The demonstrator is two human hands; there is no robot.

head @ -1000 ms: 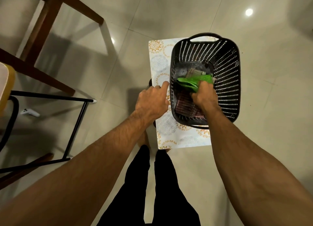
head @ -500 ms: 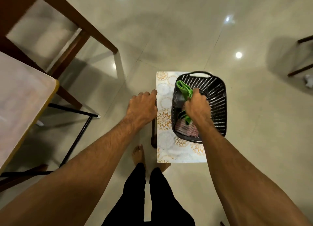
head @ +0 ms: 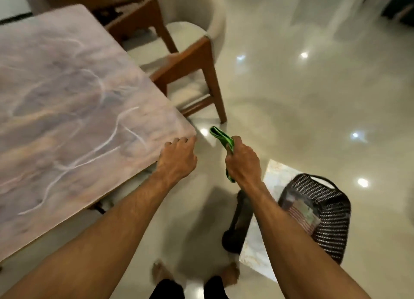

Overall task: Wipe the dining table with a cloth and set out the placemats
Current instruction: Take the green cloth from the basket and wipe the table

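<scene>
Right hand (head: 243,159): fist closed around the green cloth (head: 220,136), held above the floor, just right of the dining table (head: 67,97) corner. Left hand (head: 177,157): fingers loosely curled, empty, at that corner. Placemats (head: 301,213) lie in the black basket (head: 331,220), near right.

A single wide-angle head-worn camera looks forward and steeply down from standing height, close over both outstretched forearms, facing the corner of the pinkish marble-patterned counter (head: 74,110) at left, the glossy beige tiled floor (head: 313,101) ahead and the person's bare feet at the bottom edge.
</scene>
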